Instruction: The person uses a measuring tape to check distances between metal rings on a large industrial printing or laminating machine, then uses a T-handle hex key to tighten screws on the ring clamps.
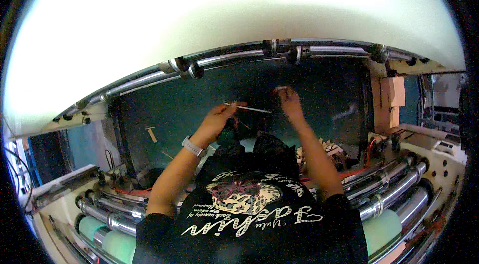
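My left hand (218, 118), with a pale watch band (194, 146) on its wrist, is closed in a pinch. It grips a slim, pale, straight strip (254, 109) that points to the right; whether it is a stick or a flat strip I cannot tell. Farther off and to the right, my right hand (290, 104) has its fingers bent together. At their tips shows a small whitish thing (282, 87), too small and blurred to name. The two hands are apart, both above the dark floor between the machine parts.
Metal shafts with collars (224, 61) cross ahead under a large white panel (239, 9). Rollers (107, 219) and more rollers (394, 199) flank me. Paper scraps (324, 153) lie by my right arm, and a small tan piece (151, 134) lies on the floor at left.
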Demonstrator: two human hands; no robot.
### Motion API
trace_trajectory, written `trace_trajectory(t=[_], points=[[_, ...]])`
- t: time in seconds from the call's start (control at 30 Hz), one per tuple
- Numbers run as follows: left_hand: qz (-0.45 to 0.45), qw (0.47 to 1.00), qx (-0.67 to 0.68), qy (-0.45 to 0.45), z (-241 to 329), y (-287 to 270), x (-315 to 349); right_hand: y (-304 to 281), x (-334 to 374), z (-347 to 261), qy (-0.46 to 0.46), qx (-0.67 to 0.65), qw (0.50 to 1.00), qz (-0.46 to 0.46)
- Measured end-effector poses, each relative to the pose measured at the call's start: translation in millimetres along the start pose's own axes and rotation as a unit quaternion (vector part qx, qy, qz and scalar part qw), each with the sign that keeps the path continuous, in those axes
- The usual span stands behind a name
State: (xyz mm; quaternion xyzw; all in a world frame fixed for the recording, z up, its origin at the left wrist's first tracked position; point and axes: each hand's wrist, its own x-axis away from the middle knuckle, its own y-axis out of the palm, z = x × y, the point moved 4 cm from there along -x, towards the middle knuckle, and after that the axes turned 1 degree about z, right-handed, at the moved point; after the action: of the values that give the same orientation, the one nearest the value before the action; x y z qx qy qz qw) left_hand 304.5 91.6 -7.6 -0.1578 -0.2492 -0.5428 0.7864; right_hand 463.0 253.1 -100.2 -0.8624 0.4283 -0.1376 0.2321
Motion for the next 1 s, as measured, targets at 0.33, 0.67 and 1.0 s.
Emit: trace_trajectory(t=[0.33, 0.67, 1.0], points=[[0.120, 0.963, -0.200, 0.136, -47, -8, -15, 57, 53, -63, 0.060, -0.055, 0.968, -0.236], [0.022, 0.992, -0.066, -0.106, -61, -4, -6, -41, -48, 109, 0.130, -0.435, 0.831, 0.322], [0.003, 0.984, -0.142, -0.107, -64, 2, -16, -20, -82, 143, 0.153, -0.517, 0.777, 0.325]])
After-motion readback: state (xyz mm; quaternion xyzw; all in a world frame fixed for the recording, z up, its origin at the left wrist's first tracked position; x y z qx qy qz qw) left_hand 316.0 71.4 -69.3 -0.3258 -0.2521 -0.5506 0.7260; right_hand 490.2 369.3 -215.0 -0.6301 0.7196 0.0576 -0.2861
